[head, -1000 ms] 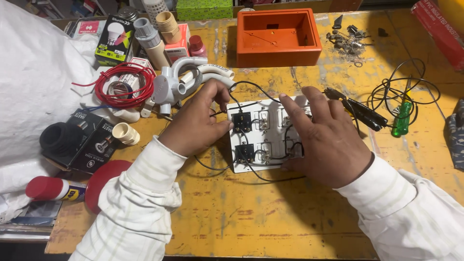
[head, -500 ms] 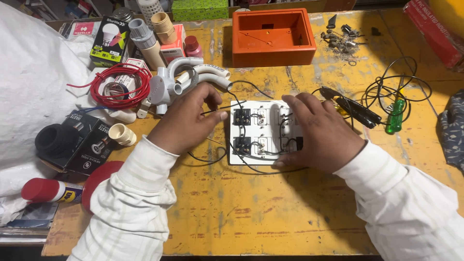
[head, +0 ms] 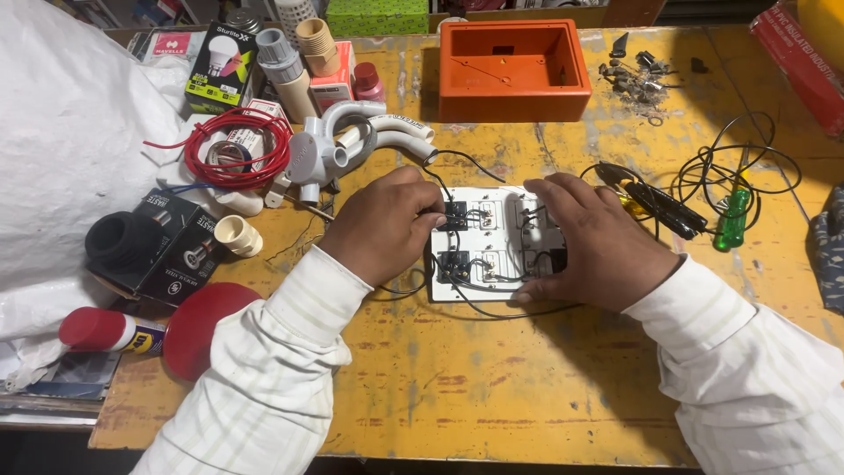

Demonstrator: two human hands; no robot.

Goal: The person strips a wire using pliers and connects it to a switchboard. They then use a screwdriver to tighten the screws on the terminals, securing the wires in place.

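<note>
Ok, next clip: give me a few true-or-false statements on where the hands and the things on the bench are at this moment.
1. Both hands rest on the white switch plate. True: the left hand is at its left edge and the right hand covers its right part.
2. The orange box lies upside down. False: its open side faces up, and it looks empty.
3. A coil of red wire lies left of the grey pipe fittings. True.
4. The right hand holds the green-handled screwdriver. False: the screwdriver lies on the table, to the right of that hand, among black wires.
5. The person wears short sleeves. False: light long sleeves reach both wrists.
</note>
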